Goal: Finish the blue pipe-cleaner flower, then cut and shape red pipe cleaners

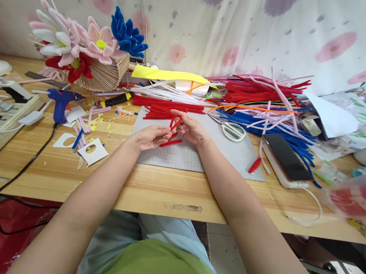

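Above the grey cutting mat (233, 161), my left hand (152, 137) pinches the lower part of a bent red pipe cleaner (175, 123). My right hand (191, 129) holds its looped upper end, fingers closed on it. A short red piece (171, 143) lies under my hands, close to the left fingertips. Behind them, a bundle of red pipe cleaners (159, 112) rests at the mat's back edge. Scissors with pale handles (233, 132) lie on the mat to the right of my right hand. One small red piece (255, 165) is near the mat's right edge.
At the left are a blue glue gun (61, 104), a power strip (0, 128), cut scraps (93, 151) and fuzzy flowers (101, 44). Piles of red and blue pipe cleaners (261, 124) fill the back right. A phone (287, 158) and a plastic cup (362, 194) stand right.
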`<control>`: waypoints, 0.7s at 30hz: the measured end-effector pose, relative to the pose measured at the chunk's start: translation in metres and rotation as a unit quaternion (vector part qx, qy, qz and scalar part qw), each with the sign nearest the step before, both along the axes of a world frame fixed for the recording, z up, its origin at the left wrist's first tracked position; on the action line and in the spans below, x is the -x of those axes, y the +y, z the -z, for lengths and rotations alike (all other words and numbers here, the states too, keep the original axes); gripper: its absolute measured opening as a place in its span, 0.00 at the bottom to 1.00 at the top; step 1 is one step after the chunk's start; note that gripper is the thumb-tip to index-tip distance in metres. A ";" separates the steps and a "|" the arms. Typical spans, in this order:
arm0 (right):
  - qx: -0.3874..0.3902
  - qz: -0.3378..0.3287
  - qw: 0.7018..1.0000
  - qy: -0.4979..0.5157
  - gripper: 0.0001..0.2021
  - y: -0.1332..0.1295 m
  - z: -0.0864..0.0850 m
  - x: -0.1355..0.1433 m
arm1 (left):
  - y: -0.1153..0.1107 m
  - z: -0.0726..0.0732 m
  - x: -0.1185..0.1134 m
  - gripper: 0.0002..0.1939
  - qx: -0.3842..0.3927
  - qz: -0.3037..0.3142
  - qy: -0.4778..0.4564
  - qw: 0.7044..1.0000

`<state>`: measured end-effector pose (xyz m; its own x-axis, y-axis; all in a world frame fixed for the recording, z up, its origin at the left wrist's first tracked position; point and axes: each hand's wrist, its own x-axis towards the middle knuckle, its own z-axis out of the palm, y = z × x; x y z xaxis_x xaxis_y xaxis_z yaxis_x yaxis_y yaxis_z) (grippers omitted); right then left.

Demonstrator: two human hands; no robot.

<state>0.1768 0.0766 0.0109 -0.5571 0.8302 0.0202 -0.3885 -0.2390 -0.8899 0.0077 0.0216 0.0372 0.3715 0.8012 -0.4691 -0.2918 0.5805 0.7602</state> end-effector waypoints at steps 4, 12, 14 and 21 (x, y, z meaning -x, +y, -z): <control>0.005 0.013 1.000 0.022 0.12 0.001 0.001 -0.001 | -0.003 -0.004 -0.004 0.12 0.055 -0.017 -0.059 0.997; 0.016 0.049 0.998 0.028 0.08 0.004 0.004 0.005 | -0.002 -0.002 -0.007 0.13 0.068 -0.034 -0.093 0.993; 0.013 0.057 0.998 0.017 0.07 0.003 0.003 0.008 | -0.002 -0.001 -0.008 0.12 0.061 -0.028 -0.078 0.995; 0.027 0.064 0.997 0.014 0.08 0.000 -0.003 0.008 | -0.003 0.000 -0.011 0.11 0.018 -0.022 -0.034 0.999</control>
